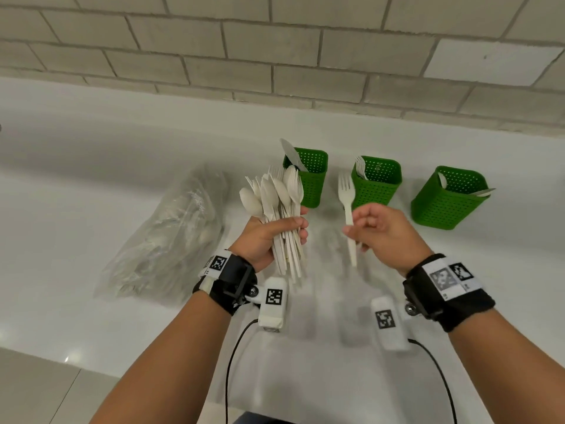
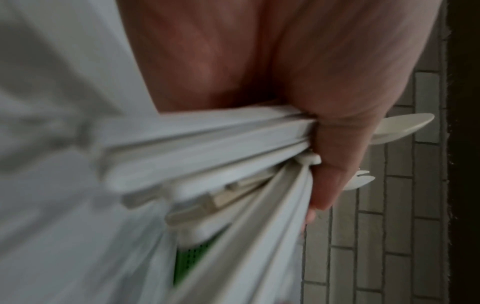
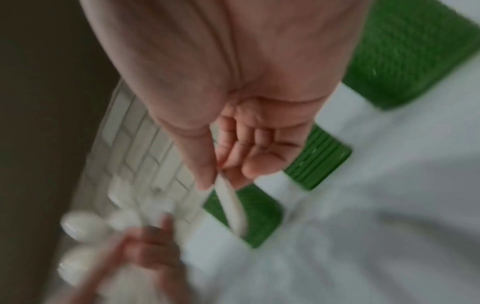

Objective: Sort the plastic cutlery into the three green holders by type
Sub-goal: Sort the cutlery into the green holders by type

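Three green holders [image 1: 307,179] stand ahead; left hand [image 1: 269,237] clutches mixed cutlery [image 1: 279,206], right hand [image 1: 382,231] pinches one fork [image 1: 347,203].

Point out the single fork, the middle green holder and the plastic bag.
single fork [image 1: 346,187], head view, on its tines.
middle green holder [image 1: 373,194], head view, on its front wall.
plastic bag [image 1: 165,240], head view, on its crumpled middle.
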Motion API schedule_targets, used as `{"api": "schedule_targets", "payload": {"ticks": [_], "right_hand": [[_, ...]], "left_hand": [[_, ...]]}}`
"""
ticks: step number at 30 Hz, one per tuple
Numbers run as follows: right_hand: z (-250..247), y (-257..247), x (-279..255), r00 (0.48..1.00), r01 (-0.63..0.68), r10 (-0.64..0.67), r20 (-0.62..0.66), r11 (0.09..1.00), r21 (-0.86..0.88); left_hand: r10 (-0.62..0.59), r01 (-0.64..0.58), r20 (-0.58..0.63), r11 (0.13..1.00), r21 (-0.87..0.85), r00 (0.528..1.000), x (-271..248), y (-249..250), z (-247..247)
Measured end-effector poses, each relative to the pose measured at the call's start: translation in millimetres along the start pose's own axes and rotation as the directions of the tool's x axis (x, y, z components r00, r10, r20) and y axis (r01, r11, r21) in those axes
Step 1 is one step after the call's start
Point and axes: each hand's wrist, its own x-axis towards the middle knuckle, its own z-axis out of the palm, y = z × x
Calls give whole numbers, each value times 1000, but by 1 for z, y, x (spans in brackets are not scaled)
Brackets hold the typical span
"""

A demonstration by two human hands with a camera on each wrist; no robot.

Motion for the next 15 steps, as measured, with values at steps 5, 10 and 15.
{"api": "schedule_targets", "payload": {"ticks": [5,10,15], "right_hand": [[34,-22,-9,946,307,-315,-82,947,-94],[48,-12,-16,824,481,-564,-59,750,-454],[48,-15,-18,847,502,-532,19,786,-361]], "left_hand": [[34,-33,13,999,-29,999,5,-11,22],[10,-11,-15,991,-133,1000,7,-20,32],[-73,66,-27,977,-201,997,8,-19,27]]}}
